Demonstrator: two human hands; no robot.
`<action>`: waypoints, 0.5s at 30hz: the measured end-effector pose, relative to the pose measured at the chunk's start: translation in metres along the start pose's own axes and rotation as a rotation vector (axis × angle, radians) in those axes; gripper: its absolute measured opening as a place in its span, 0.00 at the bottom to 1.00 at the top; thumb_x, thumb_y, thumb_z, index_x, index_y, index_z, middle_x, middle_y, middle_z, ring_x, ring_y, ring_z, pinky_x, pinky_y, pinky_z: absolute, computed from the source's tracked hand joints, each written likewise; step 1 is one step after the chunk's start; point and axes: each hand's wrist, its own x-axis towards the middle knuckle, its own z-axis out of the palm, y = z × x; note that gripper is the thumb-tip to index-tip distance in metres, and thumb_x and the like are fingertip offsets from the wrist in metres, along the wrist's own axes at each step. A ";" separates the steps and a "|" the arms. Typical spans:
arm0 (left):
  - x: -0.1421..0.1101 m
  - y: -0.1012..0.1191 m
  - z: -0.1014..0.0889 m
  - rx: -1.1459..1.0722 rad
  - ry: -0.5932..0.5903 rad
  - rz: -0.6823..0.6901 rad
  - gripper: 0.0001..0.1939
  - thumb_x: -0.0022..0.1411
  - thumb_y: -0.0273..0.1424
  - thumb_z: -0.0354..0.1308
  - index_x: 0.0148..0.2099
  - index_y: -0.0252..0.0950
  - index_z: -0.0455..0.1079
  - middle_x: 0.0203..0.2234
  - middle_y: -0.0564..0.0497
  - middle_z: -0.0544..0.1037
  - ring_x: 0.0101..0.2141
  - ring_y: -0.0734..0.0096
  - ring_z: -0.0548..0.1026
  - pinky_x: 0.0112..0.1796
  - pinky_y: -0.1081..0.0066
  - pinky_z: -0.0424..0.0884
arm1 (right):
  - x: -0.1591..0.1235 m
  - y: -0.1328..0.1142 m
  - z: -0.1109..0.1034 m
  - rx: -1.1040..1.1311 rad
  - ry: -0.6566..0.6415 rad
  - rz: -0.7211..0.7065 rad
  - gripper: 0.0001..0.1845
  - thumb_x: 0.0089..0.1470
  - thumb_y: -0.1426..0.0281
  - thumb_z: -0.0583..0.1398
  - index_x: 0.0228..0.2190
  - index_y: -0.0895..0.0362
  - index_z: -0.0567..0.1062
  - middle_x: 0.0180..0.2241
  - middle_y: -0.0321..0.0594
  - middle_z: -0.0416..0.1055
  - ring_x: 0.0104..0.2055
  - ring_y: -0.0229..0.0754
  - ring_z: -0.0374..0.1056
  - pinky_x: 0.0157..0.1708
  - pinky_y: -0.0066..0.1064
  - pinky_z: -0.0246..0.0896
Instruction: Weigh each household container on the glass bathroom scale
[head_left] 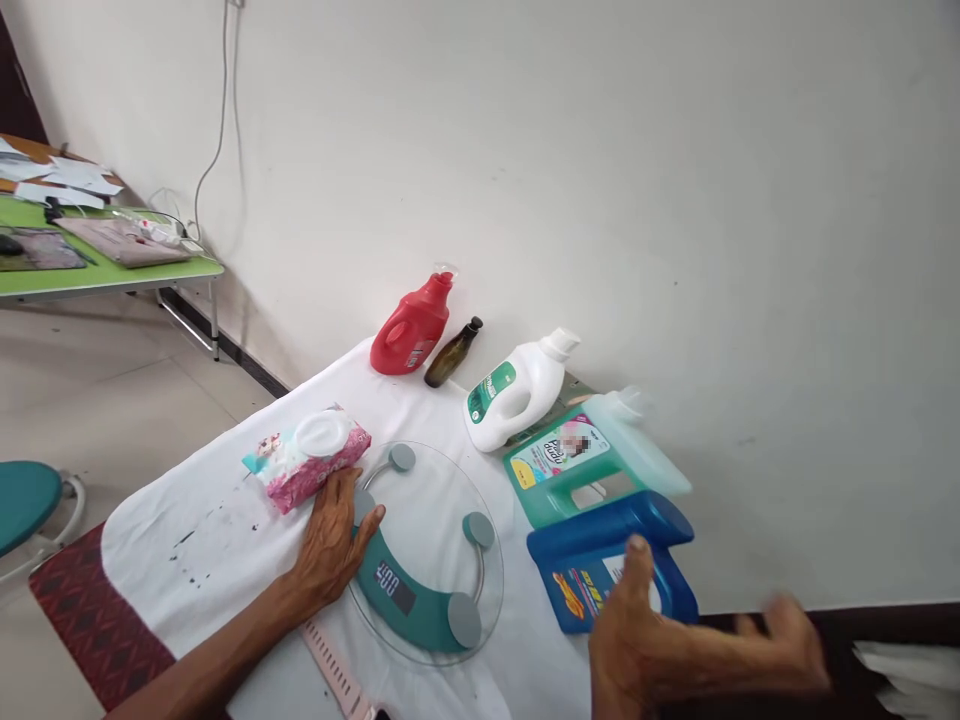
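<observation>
White cloth covered the bench (225,540); on it, the glass scale (427,555) lay between the hands, the left hand (334,545) flat at its edge, the right hand (675,650) open, empty, near the blue bottle (611,565).

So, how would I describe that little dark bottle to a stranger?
On the white-covered table, look along the edge nearest the wall. The bottle stands between the red jug and the white jug. It's the slimmest one there, dark olive-brown, with no handle.
</observation>
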 end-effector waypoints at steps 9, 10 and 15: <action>-0.003 -0.005 0.009 0.010 0.025 -0.021 0.27 0.74 0.44 0.50 0.68 0.36 0.60 0.61 0.36 0.70 0.62 0.47 0.70 0.62 0.43 0.68 | 0.015 -0.107 0.223 0.422 -0.622 0.081 0.35 0.48 0.50 0.67 0.50 0.59 0.71 0.55 0.57 0.72 0.57 0.56 0.69 0.57 0.48 0.65; -0.004 -0.006 0.010 0.015 0.028 -0.021 0.27 0.74 0.44 0.51 0.68 0.37 0.60 0.62 0.36 0.70 0.63 0.47 0.70 0.62 0.43 0.68 | 0.021 -0.111 0.247 0.404 -0.622 0.099 0.36 0.47 0.52 0.68 0.51 0.61 0.70 0.56 0.60 0.70 0.59 0.59 0.67 0.59 0.49 0.63; -0.005 -0.004 0.012 0.039 0.005 -0.019 0.29 0.74 0.43 0.50 0.71 0.35 0.59 0.63 0.34 0.69 0.64 0.44 0.68 0.61 0.43 0.69 | 0.048 -0.128 0.338 0.308 -0.569 0.172 0.33 0.50 0.61 0.67 0.52 0.63 0.65 0.57 0.65 0.67 0.63 0.63 0.63 0.64 0.54 0.54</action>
